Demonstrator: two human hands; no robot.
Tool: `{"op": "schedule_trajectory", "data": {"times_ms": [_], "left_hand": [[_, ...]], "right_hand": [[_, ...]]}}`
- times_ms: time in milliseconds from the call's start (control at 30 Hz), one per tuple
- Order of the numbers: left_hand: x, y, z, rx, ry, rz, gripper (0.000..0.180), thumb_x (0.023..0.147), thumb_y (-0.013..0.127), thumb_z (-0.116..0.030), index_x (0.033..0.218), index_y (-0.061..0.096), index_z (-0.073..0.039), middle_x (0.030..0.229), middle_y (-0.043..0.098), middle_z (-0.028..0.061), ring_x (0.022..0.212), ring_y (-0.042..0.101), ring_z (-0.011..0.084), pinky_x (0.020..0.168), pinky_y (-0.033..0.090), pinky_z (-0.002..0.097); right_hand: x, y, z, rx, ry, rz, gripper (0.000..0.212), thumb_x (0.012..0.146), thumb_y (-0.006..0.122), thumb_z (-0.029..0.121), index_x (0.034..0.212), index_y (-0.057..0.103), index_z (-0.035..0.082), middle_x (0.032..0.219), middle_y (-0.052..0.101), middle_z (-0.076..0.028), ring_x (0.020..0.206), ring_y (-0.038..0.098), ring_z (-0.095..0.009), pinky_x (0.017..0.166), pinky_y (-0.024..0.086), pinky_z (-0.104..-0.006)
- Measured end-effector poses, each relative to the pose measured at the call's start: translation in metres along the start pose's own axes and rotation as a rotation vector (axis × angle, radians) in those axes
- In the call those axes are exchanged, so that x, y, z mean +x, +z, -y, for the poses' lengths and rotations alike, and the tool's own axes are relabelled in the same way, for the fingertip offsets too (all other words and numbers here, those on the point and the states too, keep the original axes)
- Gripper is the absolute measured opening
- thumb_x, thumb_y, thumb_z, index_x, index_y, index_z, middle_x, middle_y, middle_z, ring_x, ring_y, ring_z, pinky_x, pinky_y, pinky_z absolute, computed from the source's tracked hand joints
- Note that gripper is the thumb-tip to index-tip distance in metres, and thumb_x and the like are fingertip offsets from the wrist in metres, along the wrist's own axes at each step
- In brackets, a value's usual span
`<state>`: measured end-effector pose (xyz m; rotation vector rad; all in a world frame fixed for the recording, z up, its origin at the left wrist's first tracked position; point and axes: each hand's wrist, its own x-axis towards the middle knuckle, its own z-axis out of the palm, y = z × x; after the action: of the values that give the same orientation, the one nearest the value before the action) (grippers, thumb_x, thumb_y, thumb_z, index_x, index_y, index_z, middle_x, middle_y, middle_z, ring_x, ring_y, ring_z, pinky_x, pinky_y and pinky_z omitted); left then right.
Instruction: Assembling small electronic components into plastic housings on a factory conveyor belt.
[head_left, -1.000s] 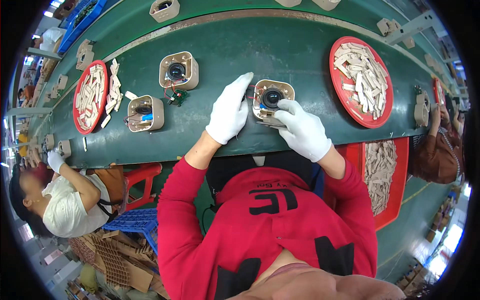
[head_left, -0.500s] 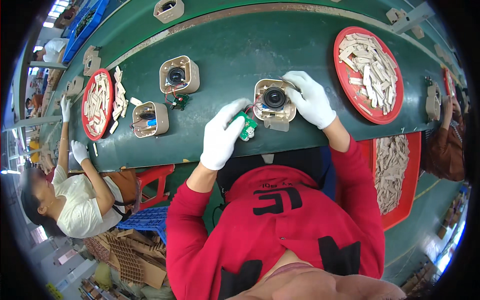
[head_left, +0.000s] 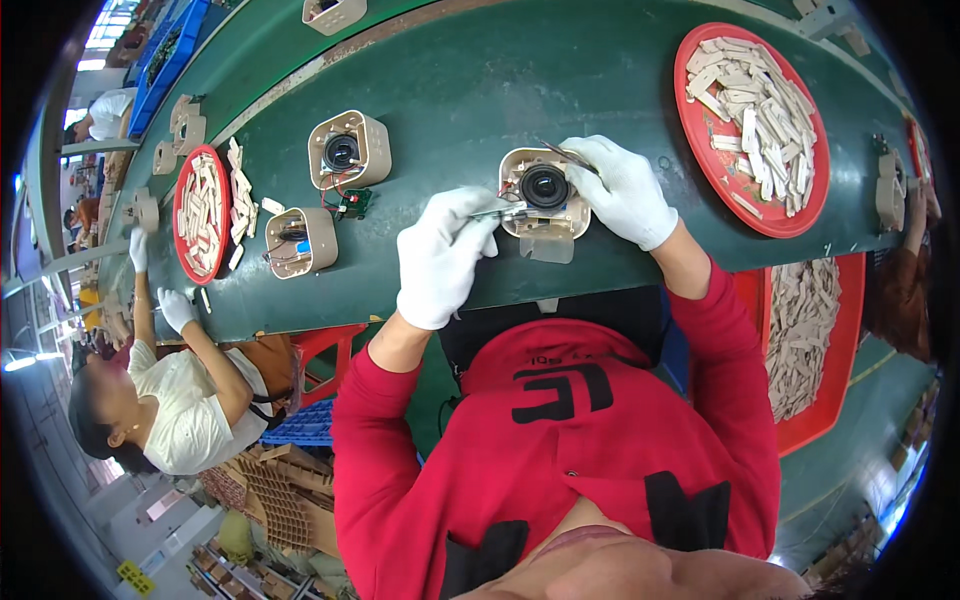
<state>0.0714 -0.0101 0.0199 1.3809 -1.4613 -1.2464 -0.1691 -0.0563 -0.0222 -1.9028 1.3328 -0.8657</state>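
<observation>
A beige, square speaker housing (head_left: 577,222) lies open side up on the green workbench in front of me, with a round black speaker (head_left: 545,187) inside it. A clear flap sticks out from its near side. My gloved left hand (head_left: 437,255) pinches a circuit board (head_left: 492,212), seen nearly edge-on, at the housing's left rim. My gloved right hand (head_left: 622,195) rests against the right side of the housing. Between its thumb and fingers is a slim dark tool (head_left: 568,156), its exact kind hard to tell, reaching over the far rim.
Two more beige housings (head_left: 375,150) (head_left: 322,240) stand to the left, with a loose green board (head_left: 352,203) beside one. Red trays of pale strips sit at right (head_left: 700,160) and left (head_left: 183,250). A red bin (head_left: 850,330) stands below the bench's right edge. A co-worker (head_left: 190,400) works at left.
My left hand has tilted the circuit board from face-up to nearly edge-on and brought it to the housing's rim. The slim dark tool now shows plainly in my right hand.
</observation>
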Motion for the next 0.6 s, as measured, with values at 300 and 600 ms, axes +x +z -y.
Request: {"op": "schedule_trajectory", "data": {"times_ms": [300,600], "left_hand": [[0.011,0.006,-0.023,0.681,0.633,0.217,0.016,0.082,0.073,-0.011,0.097,0.068,-0.011,0.087,0.067,0.005,0.071,0.067,0.0222,0.06,0.052,0.0315],[-0.004,0.011,-0.041,1.076,0.624,0.443,0.025,0.084,0.066,-0.011,0.109,0.063,-0.012,0.093,0.067,0.0042,0.071,0.066,0.0244,0.061,0.053,0.0362]], "right_hand": [[-0.001,-0.003,-0.006,0.026,-0.039,0.028,0.026,0.091,0.061,0.014,0.113,0.066,0.001,0.104,0.067,-0.018,0.092,0.068,-0.035,0.08,0.053,-0.0374],[-0.005,-0.002,-0.008,0.046,-0.088,0.064,0.025,0.089,0.062,0.01,0.111,0.065,0.0,0.104,0.067,-0.019,0.091,0.067,-0.036,0.079,0.054,-0.0382]]}}
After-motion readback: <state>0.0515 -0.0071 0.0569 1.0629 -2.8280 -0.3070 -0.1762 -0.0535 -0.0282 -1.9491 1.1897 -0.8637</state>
